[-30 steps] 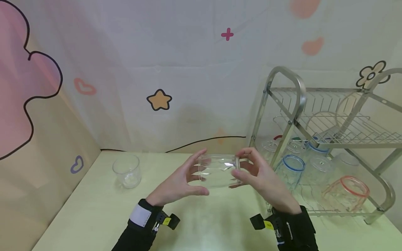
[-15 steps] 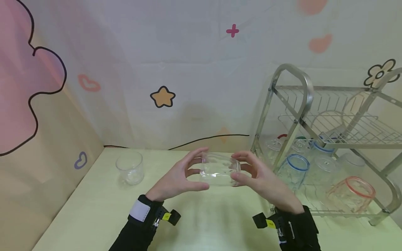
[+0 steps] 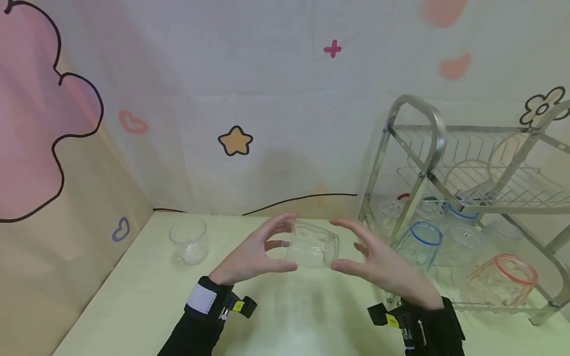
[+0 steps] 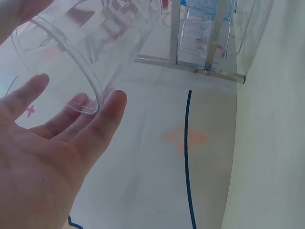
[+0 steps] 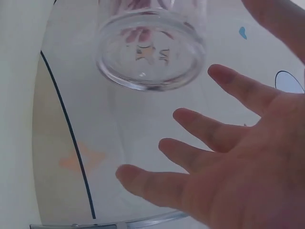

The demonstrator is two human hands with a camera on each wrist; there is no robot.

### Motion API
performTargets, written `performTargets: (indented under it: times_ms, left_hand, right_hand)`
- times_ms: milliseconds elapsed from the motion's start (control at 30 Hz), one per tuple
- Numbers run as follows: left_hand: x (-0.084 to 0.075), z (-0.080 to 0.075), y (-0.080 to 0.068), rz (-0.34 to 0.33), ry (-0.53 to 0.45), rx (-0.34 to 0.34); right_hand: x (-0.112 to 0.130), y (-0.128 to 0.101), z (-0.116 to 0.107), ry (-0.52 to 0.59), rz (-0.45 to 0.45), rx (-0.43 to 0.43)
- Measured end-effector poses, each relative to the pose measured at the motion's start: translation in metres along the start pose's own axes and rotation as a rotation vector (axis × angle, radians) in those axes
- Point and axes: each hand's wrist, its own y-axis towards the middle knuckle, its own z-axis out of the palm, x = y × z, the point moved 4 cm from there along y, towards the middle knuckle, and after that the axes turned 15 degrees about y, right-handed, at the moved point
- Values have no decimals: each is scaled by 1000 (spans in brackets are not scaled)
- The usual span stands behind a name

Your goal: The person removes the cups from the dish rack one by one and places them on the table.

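A clear drinking glass (image 3: pixel 311 244) is held sideways above the table, its base toward the right. My left hand (image 3: pixel 254 252) grips it by the open end, with the thumb on one side and the fingers on the other. In the left wrist view the rim of the glass (image 4: pixel 102 71) lies against the fingertips (image 4: pixel 116 100). My right hand (image 3: pixel 378 257) is spread beside the base, thumb and fingers wide apart. From the right wrist, the thick round base of the glass (image 5: pixel 150 52) shows apart from the extended fingers (image 5: pixel 152 183).
Another clear glass (image 3: pixel 190 242) stands on the pale green table (image 3: pixel 133 301) at the left. To the right is a two-tier metal dish rack (image 3: pixel 429 143), with several glasses on its lower tier, among them a blue-rimmed glass (image 3: pixel 418 244) and a red-rimmed glass (image 3: pixel 503 282). A printed curtain (image 3: pixel 276 109) hangs behind.
My right hand has let go of the base of the glass and spread its fingers, shifting slightly right. The glass has turned and tilted a little in my left hand, which keeps its hold.
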Motion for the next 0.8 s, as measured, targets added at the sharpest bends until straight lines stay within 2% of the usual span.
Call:
performTargets:
  times_ms: [200, 500, 667, 800]
  left_hand:
    - [1, -7, -1, 5, 39, -22]
    - [5, -26, -7, -37, 131, -56]
    - [4, -36, -9, -64, 246, -85]
    - [4, -42, -11, -67, 363, -83]
  right_hand:
    - [12, -9, -3, -54, 6, 9]
    - [30, -28, -21, -158, -57, 17]
    - [29, -40, -37, -175, -72, 7]
    - [27, -47, -48, -173, -75, 2]
